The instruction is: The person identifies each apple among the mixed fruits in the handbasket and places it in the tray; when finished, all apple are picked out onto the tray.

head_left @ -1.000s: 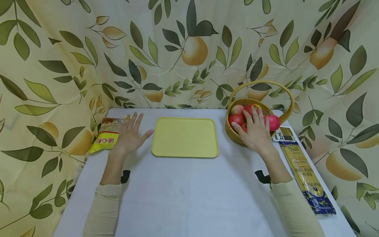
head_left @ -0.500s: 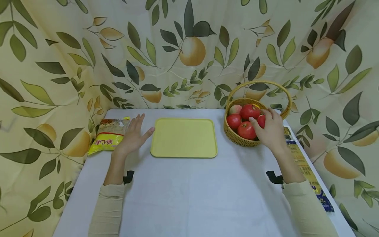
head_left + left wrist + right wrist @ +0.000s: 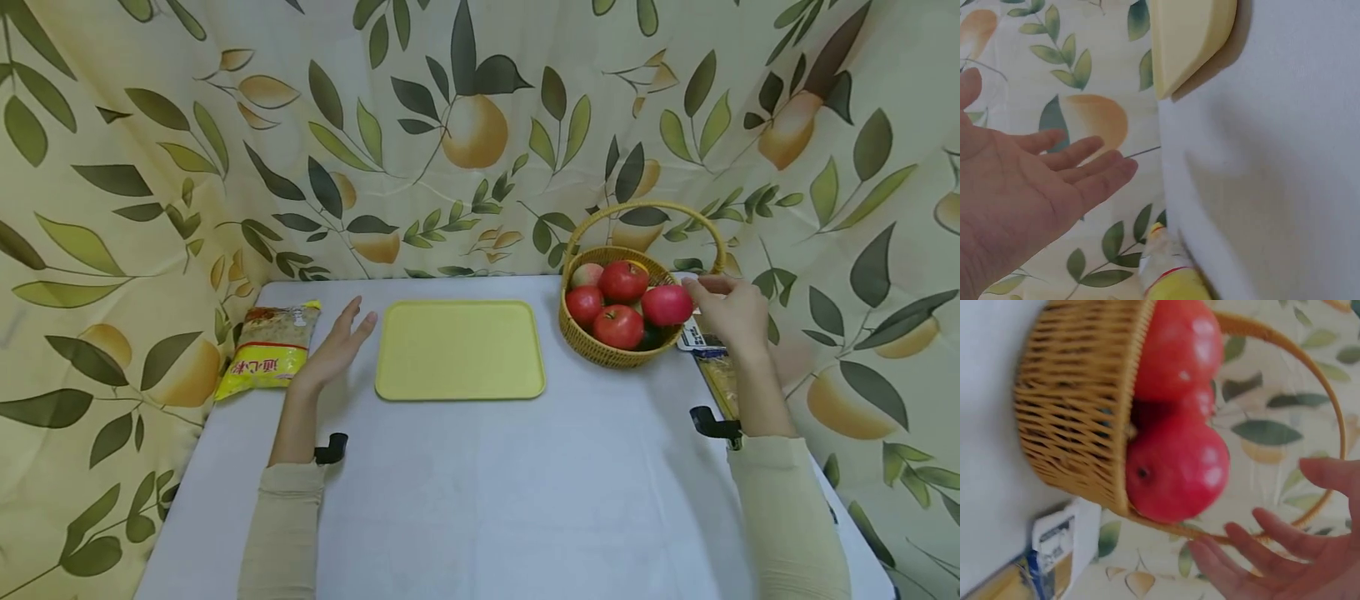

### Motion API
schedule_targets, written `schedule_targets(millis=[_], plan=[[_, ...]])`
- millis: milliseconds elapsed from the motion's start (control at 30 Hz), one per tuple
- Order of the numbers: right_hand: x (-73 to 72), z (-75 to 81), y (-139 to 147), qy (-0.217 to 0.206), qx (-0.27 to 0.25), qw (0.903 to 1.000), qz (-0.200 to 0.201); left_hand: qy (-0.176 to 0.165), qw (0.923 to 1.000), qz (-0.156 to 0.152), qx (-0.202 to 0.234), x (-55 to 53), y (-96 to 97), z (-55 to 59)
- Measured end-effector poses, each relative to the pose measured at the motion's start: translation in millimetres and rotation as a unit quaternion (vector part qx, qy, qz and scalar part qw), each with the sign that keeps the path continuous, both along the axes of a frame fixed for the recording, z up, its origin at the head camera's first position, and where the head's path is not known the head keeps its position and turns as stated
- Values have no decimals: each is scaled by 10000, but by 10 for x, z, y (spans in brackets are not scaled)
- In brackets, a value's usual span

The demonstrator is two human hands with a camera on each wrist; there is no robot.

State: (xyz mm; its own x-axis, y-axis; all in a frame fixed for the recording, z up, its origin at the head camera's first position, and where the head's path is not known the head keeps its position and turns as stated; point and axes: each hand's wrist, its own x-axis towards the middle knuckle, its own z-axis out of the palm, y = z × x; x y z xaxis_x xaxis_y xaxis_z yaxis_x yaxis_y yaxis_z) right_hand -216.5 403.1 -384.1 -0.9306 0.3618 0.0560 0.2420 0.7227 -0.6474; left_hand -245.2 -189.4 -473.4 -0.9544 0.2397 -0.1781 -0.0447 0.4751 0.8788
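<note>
My right hand (image 3: 735, 315) is beside the right rim of a wicker basket (image 3: 607, 354), with its fingers near a pinkish-red fruit (image 3: 667, 306). In the right wrist view the fingers are spread and loosely bent, apart from that fruit (image 3: 1179, 470), and they hold nothing. Other round red fruits (image 3: 618, 327) and a paler, peach-like one (image 3: 587, 276) fill the basket. My left hand (image 3: 333, 348) hovers between a bag of macaroni (image 3: 266, 350) and a yellow tray (image 3: 460, 350). Its fingers are extended, and the left wrist view shows the palm holding nothing.
A long packet of spaghetti (image 3: 718, 383) lies along the table's right side, partly hidden by my right arm. The basket's tall handle (image 3: 645, 205) arches over the fruit. A patterned cloth (image 3: 480, 208) hangs behind the white table (image 3: 525, 492).
My right hand has moved right, from above the fruit to outside the basket's right rim, uncovering the fruit. My left hand has turned slightly and stays near the macaroni bag. The head view has shifted slightly.
</note>
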Motion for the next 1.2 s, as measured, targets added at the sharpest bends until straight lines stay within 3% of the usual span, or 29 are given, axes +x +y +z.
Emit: schedule_targets(millis=[133, 300, 633, 933, 1200], plan=[[-49, 78, 59, -389, -366, 9986, -46, -238, 9984, 210, 459, -29, -24, -28], [-110, 82, 70, -585, -1148, 9917, -49, -480, 9894, 770, 1136, -69, -60, -88], [-236, -54, 114, -696, -1509, 9855, -337, -1065, 9679, 1254, 1899, -111, -99, -238], [-348, -26, 48, -808, -1009, 9897, -611, -1345, 9460, 1315, 2642, -140, -29, -332], [-406, -59, -3, -889, 58, 9883, -1239, -1165, 9562, 1114, 2445, -171, 81, -420]])
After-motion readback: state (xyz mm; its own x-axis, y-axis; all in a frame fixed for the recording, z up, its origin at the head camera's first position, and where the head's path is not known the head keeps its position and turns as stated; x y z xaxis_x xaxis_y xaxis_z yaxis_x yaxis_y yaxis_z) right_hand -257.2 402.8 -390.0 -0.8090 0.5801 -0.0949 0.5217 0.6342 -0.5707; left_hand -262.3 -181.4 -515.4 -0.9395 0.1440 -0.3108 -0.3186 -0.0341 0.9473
